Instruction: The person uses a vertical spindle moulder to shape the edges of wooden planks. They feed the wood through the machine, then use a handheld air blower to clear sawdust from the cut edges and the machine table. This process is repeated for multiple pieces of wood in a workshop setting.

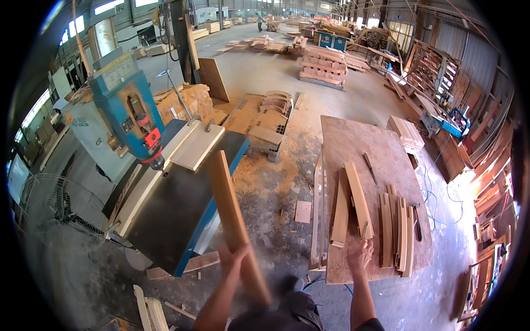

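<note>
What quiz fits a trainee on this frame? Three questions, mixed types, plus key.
1. Which hand grips the long wooden board?
2. True or false: the blue machine head is left of the wooden table.
3. The narrow wooden strips just right of the right hand lie on: A) the floor; B) the wooden table; C) the dark machine bed.

Key:
1. The left hand
2. True
3. B

Left: drill press (pixel 124 105) over machine table (pixel 165 231); fan (pixel 63 207) farther left. Centre, near: plank (pixel 231 212) in left hand (pixel 234 259). Right: worktop (pixel 364 135), bearing slat pair (pixel 359 199) at left, slat group (pixel 386 229) at right; right hand (pixel 360 255) over near part, between. Far, behind worktop: timber stack (pixel 324 66).
</note>
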